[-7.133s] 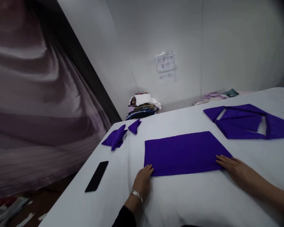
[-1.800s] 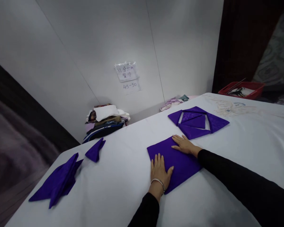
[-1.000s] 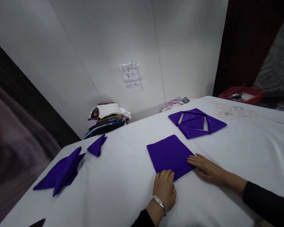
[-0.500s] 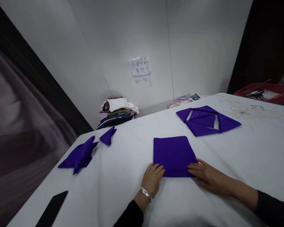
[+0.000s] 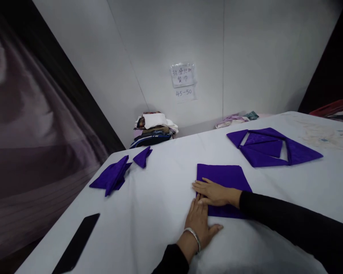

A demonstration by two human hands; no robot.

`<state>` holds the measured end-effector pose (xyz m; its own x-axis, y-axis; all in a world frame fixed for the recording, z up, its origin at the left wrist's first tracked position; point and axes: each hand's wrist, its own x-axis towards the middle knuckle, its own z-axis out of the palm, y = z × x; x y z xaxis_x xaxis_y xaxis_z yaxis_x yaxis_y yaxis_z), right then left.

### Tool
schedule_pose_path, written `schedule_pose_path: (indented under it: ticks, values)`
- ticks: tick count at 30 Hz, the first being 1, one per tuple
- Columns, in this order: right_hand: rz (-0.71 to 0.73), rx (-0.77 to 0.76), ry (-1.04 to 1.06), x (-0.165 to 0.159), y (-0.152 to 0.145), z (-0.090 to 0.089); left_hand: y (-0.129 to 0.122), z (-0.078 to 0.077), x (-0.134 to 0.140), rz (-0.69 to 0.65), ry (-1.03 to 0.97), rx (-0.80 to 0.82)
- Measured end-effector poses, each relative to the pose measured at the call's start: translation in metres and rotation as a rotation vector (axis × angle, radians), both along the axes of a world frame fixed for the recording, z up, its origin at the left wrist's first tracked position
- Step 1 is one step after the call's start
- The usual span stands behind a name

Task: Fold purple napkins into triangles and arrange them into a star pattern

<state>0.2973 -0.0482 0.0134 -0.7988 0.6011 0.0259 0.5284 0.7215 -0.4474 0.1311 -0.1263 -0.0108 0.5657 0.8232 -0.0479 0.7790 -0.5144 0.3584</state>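
The left hand (image 5: 200,222) lies flat and open, palm down, with its fingers spread. Its fingertips rest on the near left corner of a folded square purple cloth napkin (image 5: 227,177). The rest of that hand lies on the white cloth-covered bench (image 5: 160,198). A silver bracelet (image 5: 192,236) sits on its wrist.

The right hand (image 5: 214,192) is flat and open too. It reaches across from the right in a black sleeve (image 5: 291,224) and presses down on the near left part of the napkin. Its fingers point to the left. The two hands are just beside each other, with the right hand a little farther out than the left. Neither hand is gripping anything; both only press down.

The napkin lies flat on the bench, under the right hand and right in front of the left hand.

Past the hands and to the right lie some purple cloth pieces folded into triangles (image 5: 271,146), set close together. Far to the left of the hands are a bigger pointed purple folded cloth (image 5: 112,176) and a smaller pointed purple folded cloth (image 5: 143,156). Near and to the left of the left hand lies a flat black phone (image 5: 77,241). Beyond the bench, by the wall, sits a stack of folded mixed-colour cloths (image 5: 154,129). A white paper sign (image 5: 183,78) hangs on the wall above it.
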Motion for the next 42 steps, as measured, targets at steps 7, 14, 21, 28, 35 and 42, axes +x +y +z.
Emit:
schedule_pose_path:
  ticks: [7, 14, 21, 28, 35, 42]
  values:
    - [-0.186, 0.031, -0.089, 0.016, 0.076, -0.024, 0.0, -0.006, -0.003, -0.019, 0.005, -0.045]
    - [-0.275, 0.076, -0.109, 0.021, 0.104, -0.029, 0.0, -0.009, -0.001, -0.016, -0.003, -0.077]
    - [-0.386, -0.028, -0.066, 0.021, 0.091, -0.009, 0.002, 0.0, -0.001, -0.02, 0.013, -0.072]
    - [-0.302, 0.01, 0.008, 0.017, -0.03, -0.009, 0.004, 0.01, -0.007, 0.024, -0.034, 0.0]
    - [-0.3, 0.032, 0.007, 0.022, -0.096, -0.03, 0.005, -0.003, -0.006, -0.034, 0.144, 0.089]
    - [-0.451, 0.094, -0.043, 0.115, -0.119, -0.037, 0.006, -0.003, -0.006, -0.033, 0.18, 0.143]
